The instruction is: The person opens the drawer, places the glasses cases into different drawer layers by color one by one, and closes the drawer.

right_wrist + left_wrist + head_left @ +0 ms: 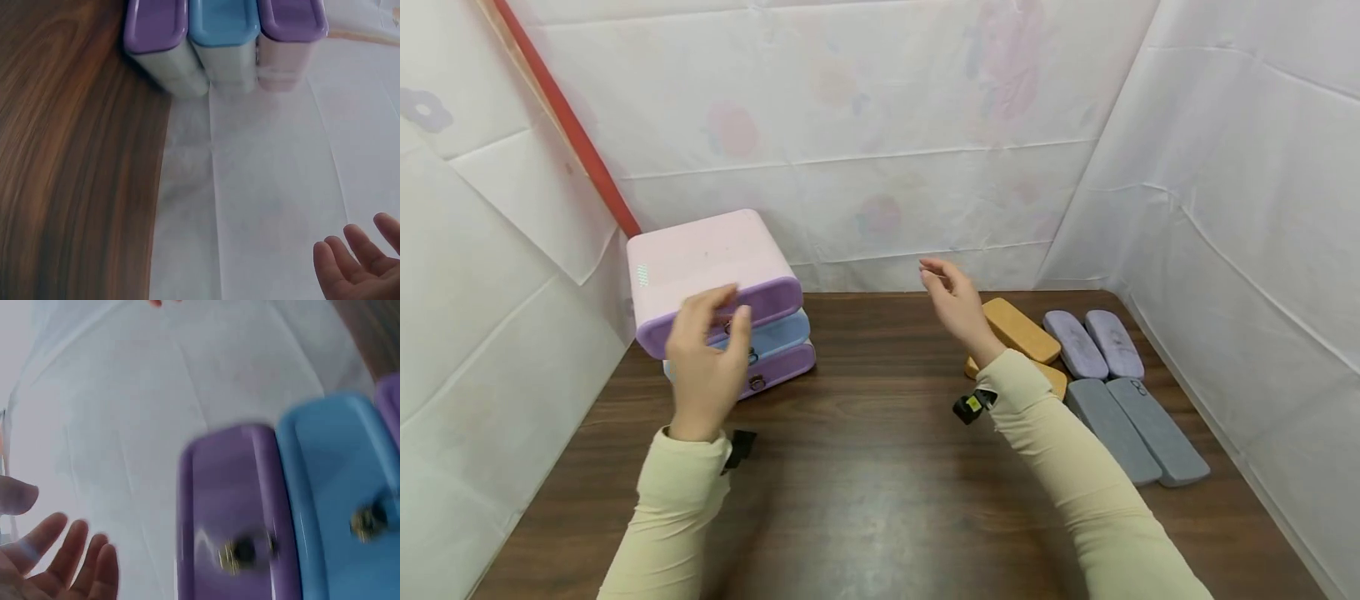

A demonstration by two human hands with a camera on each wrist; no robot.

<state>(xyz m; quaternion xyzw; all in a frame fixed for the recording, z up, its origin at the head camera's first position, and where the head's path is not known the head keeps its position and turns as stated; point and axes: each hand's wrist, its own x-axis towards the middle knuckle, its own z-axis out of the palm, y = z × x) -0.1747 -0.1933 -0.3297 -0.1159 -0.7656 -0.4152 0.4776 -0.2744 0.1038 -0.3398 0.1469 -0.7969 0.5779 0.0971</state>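
Note:
A stack of three drawer boxes stands at the back left: the top one has a pink body [707, 250] and a purple front [219, 469], the middle one a blue front [337, 462], the bottom one a purple front [793, 367]. Small ring pulls [757, 382] hang on the fronts. My left hand [703, 358] is raised before the stack, thumb and fingers spread apart, holding nothing. Over the back of the table, right of centre, my right hand [958, 308] hovers with loosely bent fingers [362, 250] and nothing in it.
On the right of the brown wooden table [865, 467] lie two yellow cases [1018, 329], two lilac cases [1114, 343] and two grey cases [1161, 429], side by side in pairs. White patterned cloth [880, 150] hangs behind and along both sides. A red strip [565, 117] slants down at the left.

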